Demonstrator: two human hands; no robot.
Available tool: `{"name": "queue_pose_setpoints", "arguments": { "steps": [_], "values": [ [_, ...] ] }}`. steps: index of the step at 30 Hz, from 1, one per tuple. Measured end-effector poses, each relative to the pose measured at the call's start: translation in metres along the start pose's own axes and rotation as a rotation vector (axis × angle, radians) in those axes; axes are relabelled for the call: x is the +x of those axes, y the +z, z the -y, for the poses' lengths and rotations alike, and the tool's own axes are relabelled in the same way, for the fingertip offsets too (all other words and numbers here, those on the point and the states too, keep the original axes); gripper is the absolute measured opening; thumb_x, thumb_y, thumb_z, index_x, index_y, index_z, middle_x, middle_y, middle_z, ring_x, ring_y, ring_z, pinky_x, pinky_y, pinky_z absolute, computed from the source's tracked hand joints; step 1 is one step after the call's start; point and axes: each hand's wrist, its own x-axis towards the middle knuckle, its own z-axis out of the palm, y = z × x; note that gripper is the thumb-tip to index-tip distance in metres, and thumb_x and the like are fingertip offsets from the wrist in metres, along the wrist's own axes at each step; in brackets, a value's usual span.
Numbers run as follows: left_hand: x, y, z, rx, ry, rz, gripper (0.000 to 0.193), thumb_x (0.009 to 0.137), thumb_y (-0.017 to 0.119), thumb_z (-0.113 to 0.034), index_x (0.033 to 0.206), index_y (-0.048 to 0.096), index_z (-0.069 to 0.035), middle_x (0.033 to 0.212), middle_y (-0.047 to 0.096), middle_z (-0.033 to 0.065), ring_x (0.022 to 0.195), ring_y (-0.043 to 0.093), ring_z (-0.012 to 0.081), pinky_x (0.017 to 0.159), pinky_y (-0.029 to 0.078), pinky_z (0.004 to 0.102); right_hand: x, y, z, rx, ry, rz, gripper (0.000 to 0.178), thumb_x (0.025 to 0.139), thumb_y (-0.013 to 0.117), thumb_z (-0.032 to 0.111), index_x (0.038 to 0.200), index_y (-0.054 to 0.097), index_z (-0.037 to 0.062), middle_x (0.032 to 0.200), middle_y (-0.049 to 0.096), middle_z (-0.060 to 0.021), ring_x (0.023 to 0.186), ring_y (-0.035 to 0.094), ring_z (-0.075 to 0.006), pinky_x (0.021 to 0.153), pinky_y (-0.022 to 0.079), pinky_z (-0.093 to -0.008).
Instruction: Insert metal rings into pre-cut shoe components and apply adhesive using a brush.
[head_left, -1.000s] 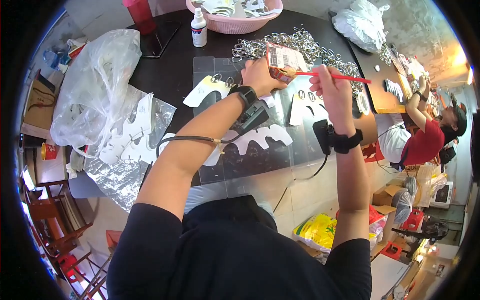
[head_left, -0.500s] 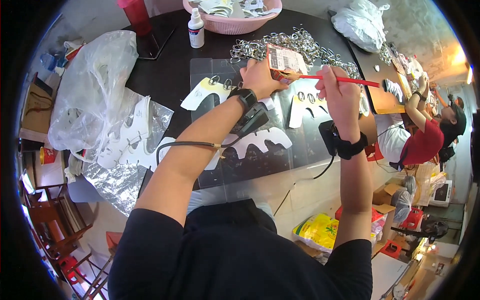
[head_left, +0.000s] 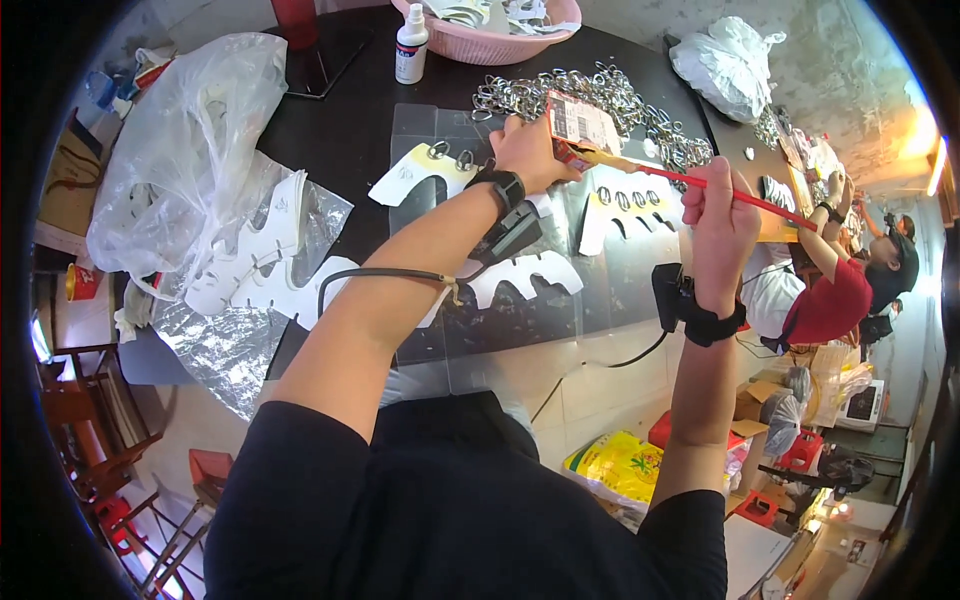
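Observation:
My left hand (head_left: 530, 157) is wrapped round the near left side of a small red box-like container (head_left: 583, 122) with a white label, tilted on the table. In my right hand (head_left: 722, 205) is a thin red-handled brush (head_left: 655, 170), pinched partway along the handle. Its yellowish end lies at the container's near opening; the tip itself is hard to make out. Below it rests a white scalloped piece (head_left: 625, 207) with several metal rings along its yellow-stained edge. Another white ringed piece (head_left: 412, 176) lies left of my left hand. A third white piece (head_left: 530, 278) lies nearer me.
Loose metal rings (head_left: 640, 105) are heaped behind the container. A white bottle (head_left: 411, 45) and a pink basket (head_left: 500, 47) of white pieces stand at the back. Plastic bags (head_left: 190, 150) and white cut pieces (head_left: 250, 260) lie left. A co-worker in red (head_left: 830, 300) sits at right.
My right hand has moved right and slightly nearer me, drawing the brush handle outward. My left hand still holds the container. The whole view has shifted a little.

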Motion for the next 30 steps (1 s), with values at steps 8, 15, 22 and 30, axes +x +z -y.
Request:
{"name": "queue_pose_setpoints", "arguments": {
  "steps": [8,15,22,30],
  "values": [
    [0.001,0.003,0.001,0.004,0.012,-0.014,0.071,0.050,0.083,-0.039,0.111,0.056,-0.016,0.102,0.064,0.0038,0.104,0.044,0.0284,0.085,0.030,0.0424,-0.010,-0.008,-0.005,-0.009,-0.122,-0.061,0.033,0.095,0.048,0.025,0.081,0.061,-0.0018,0.059,0.055,-0.0015,0.048,0.048,-0.0051,0.046,0.039,-0.0186],
    [0.000,0.002,0.000,-0.001,-0.016,0.001,0.072,0.050,0.083,-0.039,0.113,0.056,-0.016,0.104,0.064,0.0031,0.105,0.044,0.0291,0.085,0.030,0.0428,0.008,-0.024,-0.037,0.410,0.265,0.037,0.029,0.093,0.051,0.024,0.083,0.060,-0.0015,0.064,0.056,-0.0031,0.051,0.049,-0.0081,0.050,0.041,-0.0197],
    [0.000,0.000,-0.002,-0.014,-0.033,0.010,0.072,0.049,0.083,-0.037,0.113,0.056,-0.017,0.105,0.064,0.0028,0.106,0.043,0.0305,0.085,0.029,0.0428,-0.016,-0.018,-0.045,0.551,0.232,-0.077,0.024,0.093,0.051,0.022,0.095,0.059,-0.0008,0.075,0.059,-0.0078,0.063,0.053,-0.0098,0.059,0.043,-0.0205],
    [-0.001,0.001,-0.002,0.026,-0.045,0.003,0.072,0.050,0.084,-0.039,0.113,0.056,-0.018,0.105,0.064,0.0028,0.106,0.044,0.0308,0.086,0.030,0.0430,-0.018,-0.024,-0.023,0.166,0.178,0.074,0.026,0.094,0.050,0.020,0.086,0.060,-0.0018,0.067,0.058,-0.0029,0.054,0.052,-0.0083,0.051,0.042,-0.0208]
  ]
}}
